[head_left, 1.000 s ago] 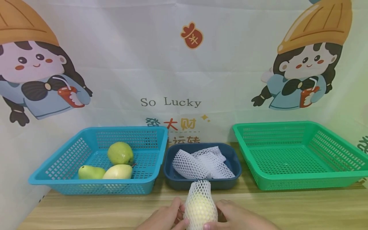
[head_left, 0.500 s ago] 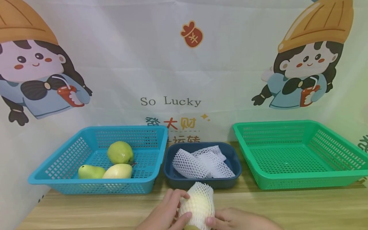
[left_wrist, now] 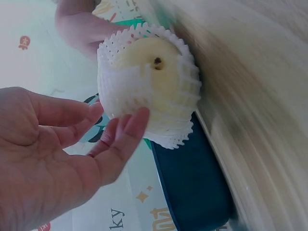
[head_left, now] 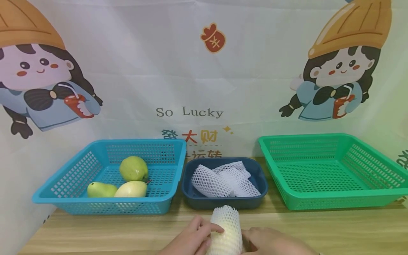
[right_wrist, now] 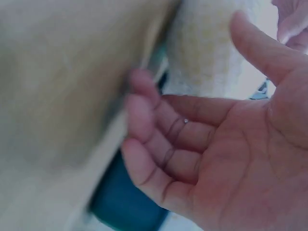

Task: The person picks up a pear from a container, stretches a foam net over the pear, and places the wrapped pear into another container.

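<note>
A pale yellow pear (left_wrist: 153, 57) sits inside a white foam net (head_left: 225, 226) at the lower middle of the head view. In the left wrist view its end with a dark spot shows through the net's open mouth. My left hand (head_left: 195, 238) lies at the net's left side, index fingertip on the mesh and the other fingers loosely bent. From the right, my right hand (head_left: 271, 241) holds the netted pear; in the right wrist view its thumb (right_wrist: 257, 45) and index finger lie around the mesh, while the remaining fingers curl loosely beside it.
Behind the hands stands a dark blue tray (head_left: 224, 203) with white foam nets (head_left: 211, 180). To the left, a blue basket (head_left: 111, 205) holds a green pear (head_left: 134, 169) and two paler ones. A green basket (head_left: 334, 199) stands right. A printed cloth (head_left: 242, 88) hangs behind.
The netted pear has shifted slightly right and turned. My left index finger has moved from the net's upper left side across its front. My right thumb has slipped lower, mostly out of the head view.
</note>
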`<state>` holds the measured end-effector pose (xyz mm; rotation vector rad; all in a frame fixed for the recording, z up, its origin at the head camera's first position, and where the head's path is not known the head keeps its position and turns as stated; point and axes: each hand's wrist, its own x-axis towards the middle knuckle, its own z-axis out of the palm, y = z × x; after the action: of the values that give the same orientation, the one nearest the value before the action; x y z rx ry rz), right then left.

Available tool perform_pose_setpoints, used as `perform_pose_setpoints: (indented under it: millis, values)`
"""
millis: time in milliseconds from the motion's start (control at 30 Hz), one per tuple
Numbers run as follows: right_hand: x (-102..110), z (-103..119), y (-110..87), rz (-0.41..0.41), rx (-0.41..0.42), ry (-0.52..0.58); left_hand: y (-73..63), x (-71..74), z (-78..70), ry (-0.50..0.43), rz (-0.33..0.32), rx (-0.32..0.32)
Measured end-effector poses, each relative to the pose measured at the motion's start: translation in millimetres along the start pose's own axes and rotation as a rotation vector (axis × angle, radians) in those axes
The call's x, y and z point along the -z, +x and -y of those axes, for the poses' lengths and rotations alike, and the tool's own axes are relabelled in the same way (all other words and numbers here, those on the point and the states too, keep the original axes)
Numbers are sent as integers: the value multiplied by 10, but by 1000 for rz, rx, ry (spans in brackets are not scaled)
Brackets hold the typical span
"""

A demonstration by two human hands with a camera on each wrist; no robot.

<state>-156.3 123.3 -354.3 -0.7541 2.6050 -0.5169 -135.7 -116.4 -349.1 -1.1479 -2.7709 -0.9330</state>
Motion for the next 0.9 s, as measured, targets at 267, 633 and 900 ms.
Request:
perform_pose_setpoints:
  millis: [267,633,900]
  values:
    - [42,4,-65,-262,167,-32,25,29,-5,-179,82,92]
    - [-200,99,35,-528,411,-205,30,-56,63,56,-48,-55]
    - [-242,84,86,-544,426,-147,50,-261,213,146,-200,-182]
